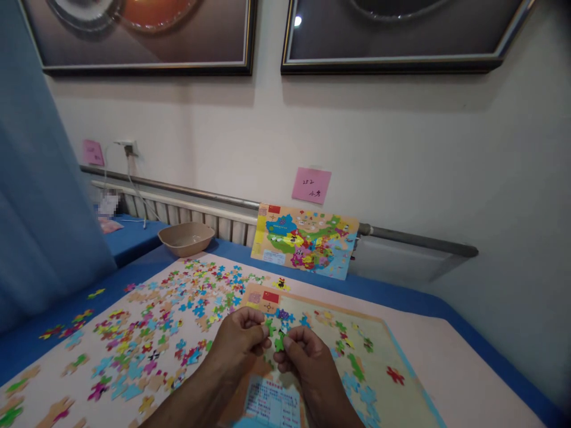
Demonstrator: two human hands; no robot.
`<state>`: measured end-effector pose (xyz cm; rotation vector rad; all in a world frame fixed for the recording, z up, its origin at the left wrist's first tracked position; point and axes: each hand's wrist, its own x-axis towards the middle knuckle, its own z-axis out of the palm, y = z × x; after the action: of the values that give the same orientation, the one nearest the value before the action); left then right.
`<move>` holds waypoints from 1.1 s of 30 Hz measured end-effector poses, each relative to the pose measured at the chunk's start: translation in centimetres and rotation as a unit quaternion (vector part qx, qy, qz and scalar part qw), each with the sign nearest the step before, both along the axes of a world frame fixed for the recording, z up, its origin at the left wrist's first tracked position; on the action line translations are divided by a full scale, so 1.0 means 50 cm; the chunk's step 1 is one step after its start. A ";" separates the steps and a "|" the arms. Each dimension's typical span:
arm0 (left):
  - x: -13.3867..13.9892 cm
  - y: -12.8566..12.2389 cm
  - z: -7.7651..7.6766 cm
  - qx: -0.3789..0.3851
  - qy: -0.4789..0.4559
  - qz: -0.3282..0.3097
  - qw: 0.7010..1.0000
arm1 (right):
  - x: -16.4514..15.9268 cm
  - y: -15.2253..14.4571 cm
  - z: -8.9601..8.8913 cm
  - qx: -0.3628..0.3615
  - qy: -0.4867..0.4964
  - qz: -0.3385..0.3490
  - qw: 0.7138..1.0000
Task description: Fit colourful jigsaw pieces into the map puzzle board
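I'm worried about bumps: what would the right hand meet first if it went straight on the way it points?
The right hand, leading with the green piece it holds, would probably meet the other green piece by the left hand first, though depth is unclear.

Indoor room, partitioned; clinic, office or home, can't tell which. Blue curtain [40, 178] at left partly screens a second blue surface [143, 232] beyond the near blue-covered table [401, 297]. Pale wall [214, 142]: big framed pictures [392, 41], metal pipe [200, 194], radiator [238, 232], socket [134, 144] in use. Pink handwritten notes [311, 185], nearer one marked 252, suggest numbered spots.
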<state>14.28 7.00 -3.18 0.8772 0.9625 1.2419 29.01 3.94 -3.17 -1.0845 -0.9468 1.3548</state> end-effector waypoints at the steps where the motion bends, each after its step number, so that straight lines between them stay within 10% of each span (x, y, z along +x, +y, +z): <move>1: 0.003 -0.001 -0.002 -0.001 -0.007 0.005 1.000 | 0.000 0.001 -0.001 -0.001 -0.001 0.002 1.000; 33: 0.009 -0.016 0.006 -0.032 0.009 -0.011 0.999 | 0.007 0.015 -0.024 0.023 -0.023 -0.001 0.999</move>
<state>14.72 6.18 -2.87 0.8486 0.9987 1.1797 29.34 4.70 -4.35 -1.0847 -1.0059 1.3052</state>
